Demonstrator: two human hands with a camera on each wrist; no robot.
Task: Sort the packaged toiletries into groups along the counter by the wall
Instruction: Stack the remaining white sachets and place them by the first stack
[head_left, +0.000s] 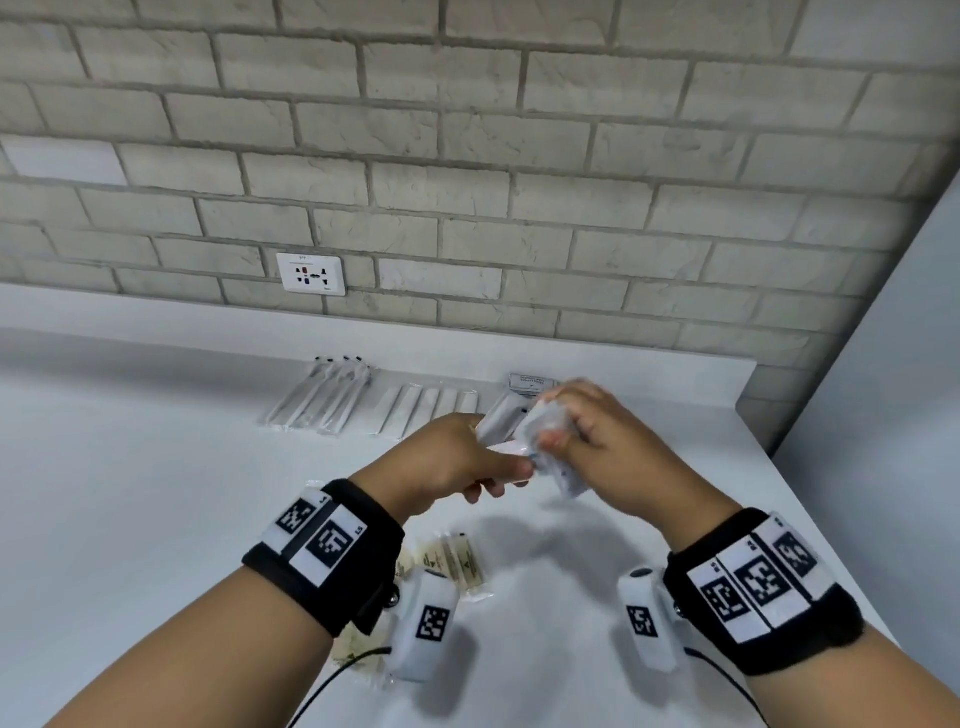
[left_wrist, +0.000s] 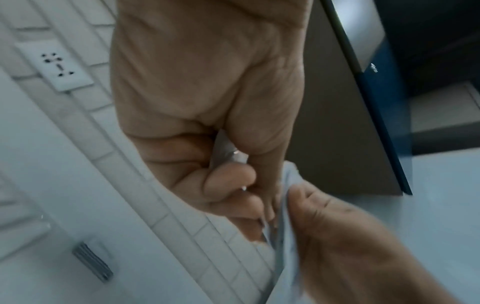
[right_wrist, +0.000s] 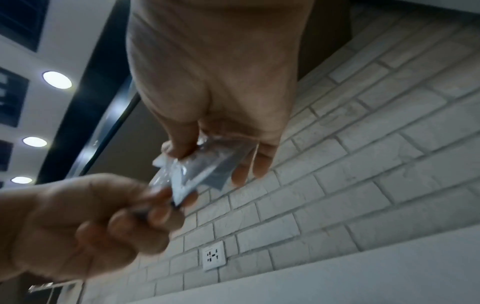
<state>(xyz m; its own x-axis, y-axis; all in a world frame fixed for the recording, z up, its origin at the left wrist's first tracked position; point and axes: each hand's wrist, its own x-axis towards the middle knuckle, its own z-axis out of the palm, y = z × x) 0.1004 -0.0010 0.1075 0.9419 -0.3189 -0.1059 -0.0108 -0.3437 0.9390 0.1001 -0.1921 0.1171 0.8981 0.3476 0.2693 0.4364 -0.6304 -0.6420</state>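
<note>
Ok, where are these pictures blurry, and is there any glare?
Head view: sharp wall and counter, packets between the hands smeared, soft shadow beneath. Left wrist view: right hand blurred. Right wrist view: left hand blurred, ceiling lights blown out, glints on the plastic.

Clear-wrapped white packets (head_left: 540, 441) (crinkled), held aloft

Far edge, by brick wall (head_left: 467, 156): rows of wrapped packets (head_left: 332, 402) occupy the centre strip. Near centre: loose tan sachets (head_left: 457, 561) lie in the way. Counter (head_left: 130, 467) left side and far-left strip lie bare, passable.
</note>
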